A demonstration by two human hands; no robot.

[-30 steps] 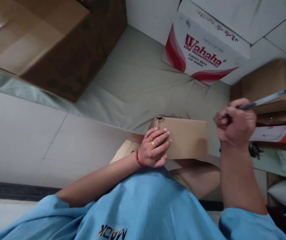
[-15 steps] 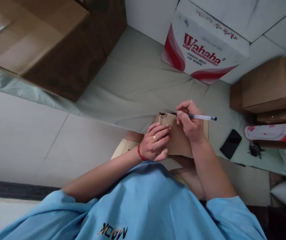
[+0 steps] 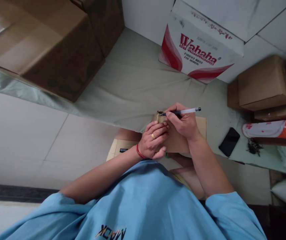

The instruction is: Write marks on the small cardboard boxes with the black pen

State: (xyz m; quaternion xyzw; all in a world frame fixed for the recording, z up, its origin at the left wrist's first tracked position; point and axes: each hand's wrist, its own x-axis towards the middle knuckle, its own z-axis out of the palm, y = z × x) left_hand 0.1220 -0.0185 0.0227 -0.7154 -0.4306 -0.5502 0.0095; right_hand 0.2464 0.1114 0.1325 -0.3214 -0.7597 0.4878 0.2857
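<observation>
My right hand (image 3: 184,123) pinches a gel pen (image 3: 192,110) with a clear barrel and a black end. The pen's tip meets dark markings at the upper left corner of a brown cardboard piece (image 3: 176,142), which lies at the front edge of the covered table. My left hand (image 3: 155,140), with a gold ring and a red wrist cord, lies flat on the cardboard's left part, just below the markings. Its fingers are stretched out, the thumb apart. Part of the cardboard is hidden under both hands.
Big cardboard boxes (image 3: 57,63) stand at the left of the pale green cloth (image 3: 122,83). A white and red Wahaha carton (image 3: 200,50) leans at the back. To the right are a black phone (image 3: 229,142), keys (image 3: 254,147), an orange and white tube (image 3: 270,129) and smaller boxes (image 3: 263,85).
My right hand has moved left with the pen, bringing its tip onto the marked corner. My left hand stays on the cardboard. The whole view has shifted slightly.
</observation>
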